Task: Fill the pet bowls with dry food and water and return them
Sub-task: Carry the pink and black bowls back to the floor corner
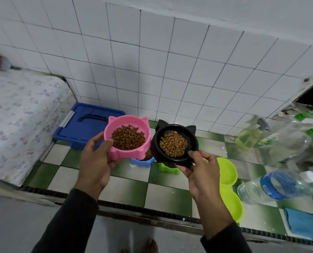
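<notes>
The left hand point(95, 161) grasps a glossy pink cat-eared plastic bowl point(127, 136); the right hand point(200, 172) grasps a black one point(174, 143). Both hold knobbly brown kibble point(128, 137) above the checkered tile floor point(126, 190).

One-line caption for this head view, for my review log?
Left hand holds a pink bowl and right hand a black bowl, both filled with kibble, above a checkered floor.
</notes>
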A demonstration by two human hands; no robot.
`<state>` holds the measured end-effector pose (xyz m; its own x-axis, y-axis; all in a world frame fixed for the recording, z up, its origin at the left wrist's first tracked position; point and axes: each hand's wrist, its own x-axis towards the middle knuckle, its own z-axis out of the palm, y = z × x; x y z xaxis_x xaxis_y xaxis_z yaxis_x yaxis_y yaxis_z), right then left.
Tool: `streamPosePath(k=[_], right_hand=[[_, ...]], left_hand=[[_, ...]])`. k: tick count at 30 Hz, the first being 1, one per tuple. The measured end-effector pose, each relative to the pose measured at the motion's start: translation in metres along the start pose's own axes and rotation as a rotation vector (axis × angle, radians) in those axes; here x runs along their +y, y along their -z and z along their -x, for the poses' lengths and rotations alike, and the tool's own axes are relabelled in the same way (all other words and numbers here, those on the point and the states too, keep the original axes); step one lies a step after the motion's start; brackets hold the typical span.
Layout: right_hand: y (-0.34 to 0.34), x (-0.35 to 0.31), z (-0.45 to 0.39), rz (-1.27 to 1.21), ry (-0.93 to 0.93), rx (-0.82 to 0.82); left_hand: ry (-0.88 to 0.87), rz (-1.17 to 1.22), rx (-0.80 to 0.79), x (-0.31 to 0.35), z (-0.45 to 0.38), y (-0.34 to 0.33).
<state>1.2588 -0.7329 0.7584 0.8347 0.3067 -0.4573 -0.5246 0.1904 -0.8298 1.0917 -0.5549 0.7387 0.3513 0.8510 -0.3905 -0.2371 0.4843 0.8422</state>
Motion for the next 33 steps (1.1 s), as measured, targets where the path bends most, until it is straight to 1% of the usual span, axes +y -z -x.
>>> streamPosePath(k=[8, 13, 17, 24, 28, 33], right_hand=[[-0.042, -0.043, 0.019, -0.032, 0.030, -0.147], [-0.077, -0.055, 0.030, -0.045, 0.020, -0.258], [-0.110, -0.051, 0.039, -0.033, 0.007, -0.358], [-0.180, -0.020, 0.072, 0.072, -0.041, -0.472], [-0.228, 0.014, 0.102, 0.140, -0.071, -0.540], [-0.295, 0.064, 0.147, 0.168, -0.107, -0.646]], left_hand=[[-0.137, 0.064, 0.035, 0.050, 0.012, -0.001], [-0.202, 0.118, 0.114, 0.083, 0.020, 0.008], [-0.250, 0.148, 0.178, 0.108, 0.028, 0.029], [-0.309, 0.216, 0.318, 0.149, 0.035, 0.097], [-0.335, 0.244, 0.408, 0.174, 0.037, 0.154], [-0.394, 0.280, 0.505, 0.208, 0.041, 0.236]])
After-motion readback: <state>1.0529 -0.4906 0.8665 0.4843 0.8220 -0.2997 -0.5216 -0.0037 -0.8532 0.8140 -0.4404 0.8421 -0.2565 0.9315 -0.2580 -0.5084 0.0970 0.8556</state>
